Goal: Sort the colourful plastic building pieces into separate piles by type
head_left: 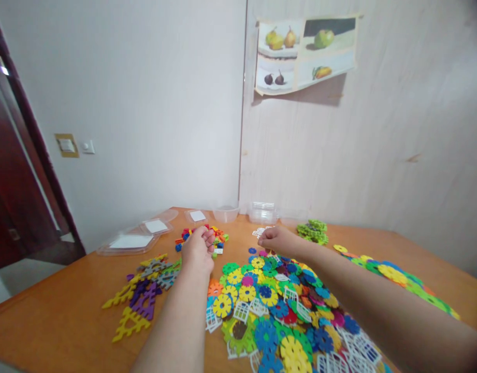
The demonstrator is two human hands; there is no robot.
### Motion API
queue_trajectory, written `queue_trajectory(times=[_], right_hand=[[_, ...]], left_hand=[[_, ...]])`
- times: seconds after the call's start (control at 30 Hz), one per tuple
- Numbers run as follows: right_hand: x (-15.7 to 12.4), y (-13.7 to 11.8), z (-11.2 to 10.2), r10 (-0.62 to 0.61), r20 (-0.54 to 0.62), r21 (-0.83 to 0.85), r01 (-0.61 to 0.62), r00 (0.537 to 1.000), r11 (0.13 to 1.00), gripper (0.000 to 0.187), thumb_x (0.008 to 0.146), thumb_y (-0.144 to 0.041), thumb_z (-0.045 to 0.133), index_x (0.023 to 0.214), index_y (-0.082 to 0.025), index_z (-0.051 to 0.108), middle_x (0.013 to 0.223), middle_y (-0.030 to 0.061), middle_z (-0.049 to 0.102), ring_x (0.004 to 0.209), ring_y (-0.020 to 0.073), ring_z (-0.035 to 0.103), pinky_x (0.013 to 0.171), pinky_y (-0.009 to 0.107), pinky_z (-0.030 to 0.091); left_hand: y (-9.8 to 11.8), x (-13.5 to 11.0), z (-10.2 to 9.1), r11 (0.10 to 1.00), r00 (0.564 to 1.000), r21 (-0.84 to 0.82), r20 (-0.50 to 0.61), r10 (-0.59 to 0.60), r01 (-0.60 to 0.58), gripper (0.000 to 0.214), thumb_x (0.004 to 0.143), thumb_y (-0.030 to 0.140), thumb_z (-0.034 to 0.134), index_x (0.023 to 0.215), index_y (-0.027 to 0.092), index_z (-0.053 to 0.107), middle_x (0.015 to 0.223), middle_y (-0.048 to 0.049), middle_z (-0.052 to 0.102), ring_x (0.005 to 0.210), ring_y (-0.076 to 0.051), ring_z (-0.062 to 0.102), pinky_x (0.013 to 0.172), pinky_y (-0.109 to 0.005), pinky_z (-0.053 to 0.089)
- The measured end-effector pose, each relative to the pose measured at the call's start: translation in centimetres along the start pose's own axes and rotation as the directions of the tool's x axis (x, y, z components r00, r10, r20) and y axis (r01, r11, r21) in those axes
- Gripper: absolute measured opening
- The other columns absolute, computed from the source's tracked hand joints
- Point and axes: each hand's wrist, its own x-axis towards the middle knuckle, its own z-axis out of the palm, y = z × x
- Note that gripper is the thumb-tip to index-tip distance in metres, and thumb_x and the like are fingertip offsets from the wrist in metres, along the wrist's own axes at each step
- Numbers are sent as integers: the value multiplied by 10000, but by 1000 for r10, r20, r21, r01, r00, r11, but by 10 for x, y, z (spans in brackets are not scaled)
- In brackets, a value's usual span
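Observation:
My left hand [199,249] is over the near side of a small heap of coloured bricks [221,237], its fingers curled in. Whatever they hold, if anything, is hidden. My right hand [279,241] is closed in a pinch beside some white lattice pieces [259,232] at the back of the table. I cannot make out anything between its fingertips. Below and between both forearms spreads a big pile of notched plastic discs [266,331] in many colours, mixed with white window-shaped pieces [241,311]. A lone blue disc [253,250] lies near my right fingertips.
Purple, yellow and grey toothed triangle pieces [145,300] lie at left. Clear lids [125,243] and a clear round tub [226,213] stand along the back, with clear boxes [263,212]. Green pieces [313,231] and a row of discs [393,273] are at right.

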Motion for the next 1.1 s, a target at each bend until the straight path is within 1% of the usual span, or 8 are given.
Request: queue_trajectory(times=[0.13, 0.27, 0.43, 0.53, 0.7, 0.8, 0.9, 1.1], right_hand=[[-28, 10, -11, -7, 59, -10, 7, 998, 1000, 115, 766, -249, 581, 728, -160, 644, 569, -27, 585, 504, 86, 465, 474, 197, 331], [-51, 18, -19, -12, 125, -108, 26, 992, 994, 98, 746, -252, 602, 734, -172, 657, 633, -14, 631, 567, 102, 504, 515, 208, 349], [-70, 23, -27, -56, 229, -198, 103, 972, 975, 169, 747, -337, 665, 850, -205, 691, 673, -24, 619, 596, 106, 487, 526, 209, 333], [-76, 27, -26, -48, 248, -211, 102, 968, 972, 177, 766, -295, 644, 919, -218, 688, 696, -23, 623, 569, 101, 481, 502, 211, 313], [-74, 29, -20, -40, 235, -223, 94, 971, 970, 179, 825, -348, 593, 845, -205, 700, 634, -18, 597, 513, 94, 439, 500, 225, 303], [-71, 27, -19, -119, 168, -278, 162, 979, 947, 196, 822, -344, 585, 744, -197, 689, 684, 1, 635, 600, 115, 506, 548, 226, 333], [-68, 27, -19, -129, 83, -315, 149, 988, 938, 155, 800, -258, 550, 731, -198, 675, 698, -1, 649, 632, 121, 537, 550, 220, 336], [-66, 35, -18, -45, 70, -175, 57, 997, 983, 110, 745, -278, 616, 771, -187, 672, 649, -23, 612, 587, 104, 504, 503, 199, 325]], left_hand=[[-7, -4, 4, 997, 997, 78, 79, -21, 14, 116, 687, 243, 622, 769, 162, 611, 676, 6, 652, 509, -80, 565, 491, -194, 341], [-14, -9, 7, 987, 989, 161, 145, -34, 10, 148, 666, 251, 661, 770, 151, 625, 647, -6, 658, 488, -86, 559, 470, -189, 326], [-22, -13, 9, 949, 975, 304, 223, 14, -83, 195, 677, 298, 674, 795, 152, 623, 666, -10, 666, 499, -79, 553, 469, -183, 324], [-27, -14, 9, 919, 966, 367, 256, 47, -142, 198, 684, 309, 667, 803, 155, 626, 689, -15, 672, 526, -86, 566, 478, -187, 339], [-32, -17, 9, 875, 943, 432, 325, 74, -217, 209, 696, 342, 673, 775, 155, 622, 703, -31, 682, 531, -97, 568, 482, -193, 343], [-35, -19, 9, 853, 932, 462, 355, 74, -243, 206, 708, 350, 676, 758, 156, 625, 699, -47, 685, 546, -116, 588, 488, -199, 356], [-39, -20, 9, 826, 913, 490, 401, 69, -277, 190, 719, 340, 673, 721, 156, 623, 676, -50, 675, 546, -129, 591, 517, -221, 398], [-44, -23, 11, 769, 866, 525, 494, 75, -366, 201, 743, 348, 655, 672, 167, 609, 646, -44, 657, 562, -153, 592, 562, -255, 423]])
